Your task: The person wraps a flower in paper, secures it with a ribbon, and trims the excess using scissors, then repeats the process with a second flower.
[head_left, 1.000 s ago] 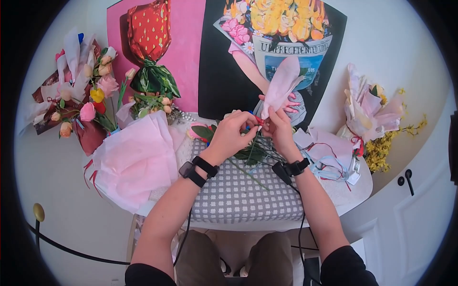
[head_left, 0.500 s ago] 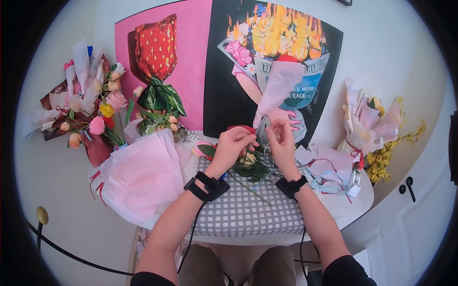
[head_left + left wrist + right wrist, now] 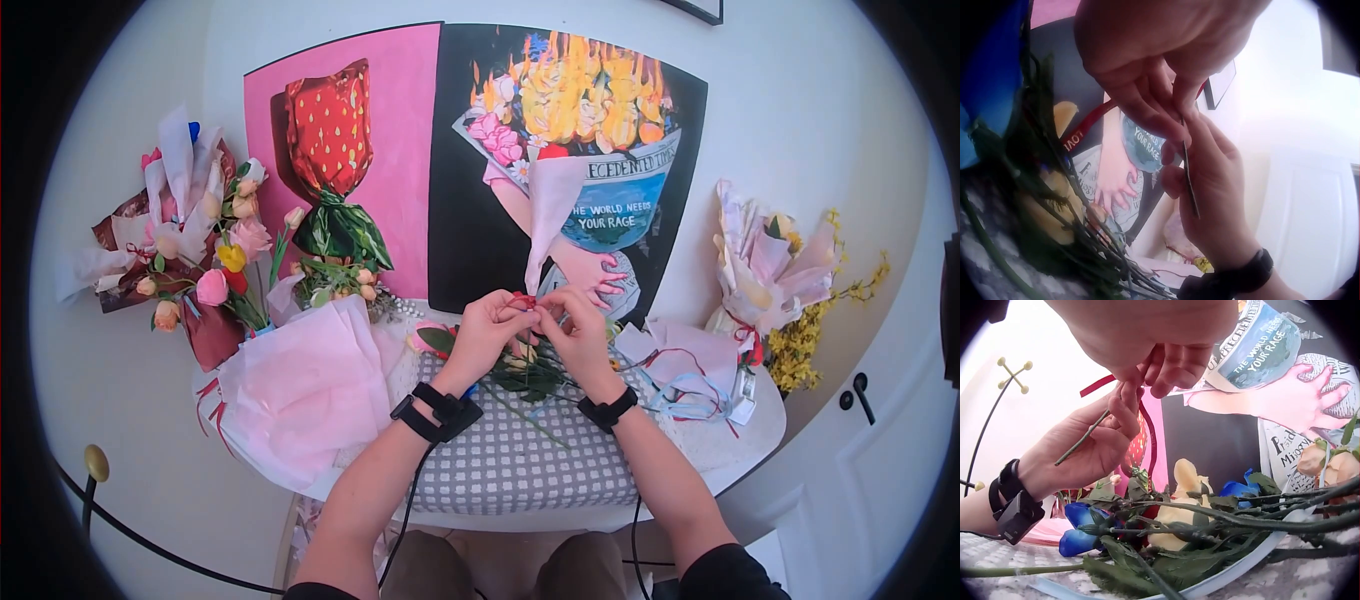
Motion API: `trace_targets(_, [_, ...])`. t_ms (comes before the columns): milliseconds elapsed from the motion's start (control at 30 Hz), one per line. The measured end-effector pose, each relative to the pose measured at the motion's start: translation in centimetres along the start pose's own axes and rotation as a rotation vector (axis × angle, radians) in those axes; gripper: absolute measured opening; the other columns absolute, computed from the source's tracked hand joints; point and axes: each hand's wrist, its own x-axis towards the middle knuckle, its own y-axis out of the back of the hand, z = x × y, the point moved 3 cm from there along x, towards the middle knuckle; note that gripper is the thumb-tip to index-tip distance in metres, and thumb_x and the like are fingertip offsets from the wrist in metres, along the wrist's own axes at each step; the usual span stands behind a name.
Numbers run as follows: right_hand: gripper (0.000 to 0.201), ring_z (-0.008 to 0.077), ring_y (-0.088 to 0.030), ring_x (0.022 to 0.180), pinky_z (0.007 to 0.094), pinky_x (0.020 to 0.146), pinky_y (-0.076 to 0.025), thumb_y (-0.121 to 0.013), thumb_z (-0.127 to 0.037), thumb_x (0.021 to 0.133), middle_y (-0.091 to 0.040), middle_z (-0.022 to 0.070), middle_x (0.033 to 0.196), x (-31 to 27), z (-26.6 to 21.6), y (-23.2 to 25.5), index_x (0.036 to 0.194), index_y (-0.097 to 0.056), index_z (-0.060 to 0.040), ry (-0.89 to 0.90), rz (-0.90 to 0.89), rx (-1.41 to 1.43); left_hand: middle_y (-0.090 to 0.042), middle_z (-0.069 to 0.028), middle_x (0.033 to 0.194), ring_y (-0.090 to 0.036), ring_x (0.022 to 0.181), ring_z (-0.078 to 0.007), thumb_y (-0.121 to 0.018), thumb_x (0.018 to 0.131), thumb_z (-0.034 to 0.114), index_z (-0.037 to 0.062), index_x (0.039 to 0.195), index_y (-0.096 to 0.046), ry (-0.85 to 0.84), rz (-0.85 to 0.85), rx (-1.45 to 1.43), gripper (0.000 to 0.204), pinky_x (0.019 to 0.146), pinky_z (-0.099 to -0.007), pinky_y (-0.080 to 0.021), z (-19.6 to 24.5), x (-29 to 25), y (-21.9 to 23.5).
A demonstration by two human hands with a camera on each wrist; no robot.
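A single flower in a pale pink paper cone (image 3: 552, 215) stands nearly upright above both hands, its red bloom (image 3: 552, 152) showing at the top. My left hand (image 3: 487, 340) grips its base; the thin green stem (image 3: 1083, 440) pokes out below the fingers in the right wrist view. Around that base runs a narrow red ribbon (image 3: 1151, 440), whose printed end (image 3: 1088, 119) trails loose in the left wrist view. My right hand (image 3: 582, 345) meets the left there, fingertips pinched at the ribbon. The knot area is hidden behind the fingers.
Loose flowers with a cream rose (image 3: 1175, 519) and a blue bloom (image 3: 1082, 531) lie below the hands on the checked cloth (image 3: 520, 460). Pink wrapping sheets (image 3: 305, 390) lie left. Pale blue ribbon (image 3: 695, 395) is at right. Bouquets (image 3: 770, 270) stand at both sides.
The wrapped flower has swung from leaning right to nearly upright. Half a second ago my right hand was apart from the left; now its fingertips are back against the left hand's.
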Motion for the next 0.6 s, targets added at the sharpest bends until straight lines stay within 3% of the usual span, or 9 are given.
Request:
trace_targets(433, [0.014, 0.0137, -0.055, 0.063, 0.0286, 0.058, -0.044, -0.071, -0.007, 0.089, -0.056, 0.0054, 0.084, 0.1, 0.4, 0.1, 0.095, -0.059, -0.002, -0.01, -0.054, -0.078, -0.071, -0.0077, 0.092, -0.069, 0.072, -0.0109, -0.063, 0.102, 0.012, -0.003, 0.109, -0.062, 0.008, -0.041, 0.021, 0.016, 0.052, -0.021, -0.051, -0.7, 0.1, 0.0])
trace_targets(533, [0.013, 0.0139, -0.054, 0.062, 0.0285, 0.059, -0.043, -0.071, -0.007, 0.089, -0.057, 0.005, 0.084, -0.4, 1.8, -0.2, 0.094, -0.06, -0.0026, -0.086, -0.039, -0.061, -0.072, -0.0097, 0.092, -0.068, 0.07, -0.0102, -0.062, 0.103, 0.013, -0.0026, 0.109, -0.062, -0.007, -0.029, 0.044, 0.017, 0.051, -0.0206, -0.05, -0.7, 0.2, 0.1])
trace_targets(600, [0.011, 0.0139, -0.055, 0.063, 0.0283, 0.059, -0.043, -0.07, -0.007, 0.089, -0.058, 0.0047, 0.085, -0.7, 3.5, -0.3, 0.096, -0.062, -0.0028, -0.266, -0.028, 0.038, -0.074, -0.0125, 0.092, -0.067, 0.069, -0.0107, -0.061, 0.104, 0.016, -0.0021, 0.108, -0.062, -0.078, 0.102, 0.039, 0.019, 0.052, -0.0208, -0.049, 0.4, 0.2, 0.7])
